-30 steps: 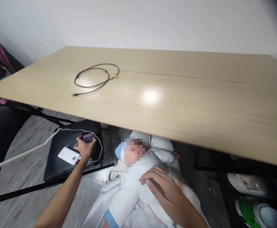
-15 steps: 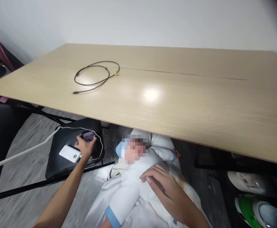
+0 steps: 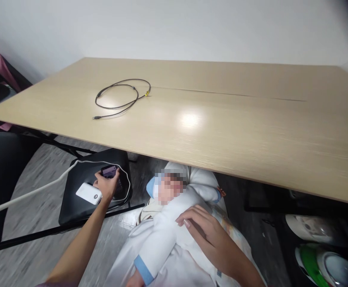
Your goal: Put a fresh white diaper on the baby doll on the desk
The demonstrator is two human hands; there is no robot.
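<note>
My left hand (image 3: pixel 106 188) grips a dark smartphone (image 3: pixel 109 171) over the seat of a black chair (image 3: pixel 72 212). Beside that hand, a white power bank (image 3: pixel 87 192) lies on the seat. A white cable (image 3: pixel 42 188) runs in from the left and loops around the phone. My right hand (image 3: pixel 206 230) rests, fingers loosely stretched, on the chest of a person (image 3: pixel 159 245) in white clothing with blue cuffs, who lies across my lap. Part of the person is hidden below the table edge.
A wooden table (image 3: pixel 221 139) spans the view ahead, its near edge above the person. On it lies a coiled black cable (image 3: pixel 117 107). Another black chair (image 3: pixel 6 167) stands at left. At lower right, under the table, are a green-and-white object (image 3: pixel 313 261) and a pale rounded one (image 3: pixel 308 228).
The view has shifted slightly. My left hand and the phone have moved a little to the left and tilted slightly. My right hand stays on the person.
</note>
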